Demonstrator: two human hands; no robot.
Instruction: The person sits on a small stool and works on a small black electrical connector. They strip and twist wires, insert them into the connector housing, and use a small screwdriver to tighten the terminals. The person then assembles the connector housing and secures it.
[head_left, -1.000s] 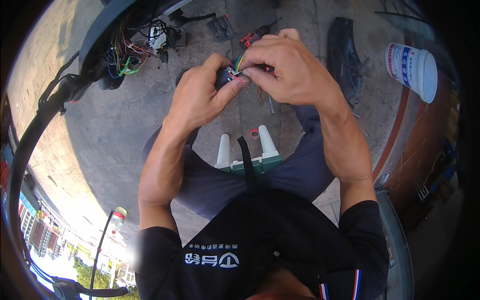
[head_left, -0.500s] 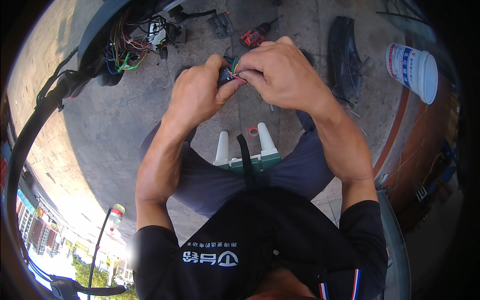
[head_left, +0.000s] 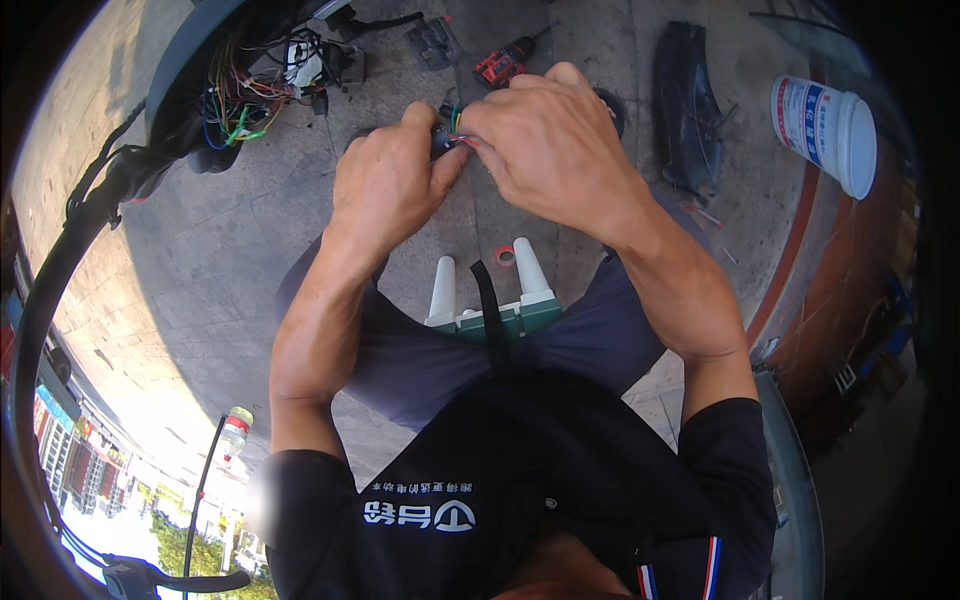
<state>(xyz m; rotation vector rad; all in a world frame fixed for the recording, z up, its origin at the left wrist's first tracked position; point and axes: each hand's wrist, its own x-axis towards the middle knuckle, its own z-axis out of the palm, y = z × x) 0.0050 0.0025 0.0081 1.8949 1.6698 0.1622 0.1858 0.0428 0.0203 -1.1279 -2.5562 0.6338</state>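
My left hand (head_left: pixel 392 178) is closed around a small black part (head_left: pixel 441 140), most of it covered by the fingers. Thin coloured wires (head_left: pixel 456 122), among them green, yellow and red ones, come out of that part. Close beside it, my right hand (head_left: pixel 535 135) pinches the wires between thumb and fingers. The fingertips of both hands almost meet, so the exact grip on the wire ends is partly hidden.
Beyond my hands a red and black cordless drill (head_left: pixel 505 64) lies on the pavement. A tangle of wires (head_left: pixel 255 95) hangs at the upper left. To the right are a curved black panel (head_left: pixel 688 110) and a white bucket (head_left: pixel 825 135). A red tape roll (head_left: pixel 505 256) lies past the green-and-white stool (head_left: pixel 510 318).
Both hands have shifted slightly to the left with the black part and wires. My right fingers have closed in nearer to the left hand, covering more of the wires.
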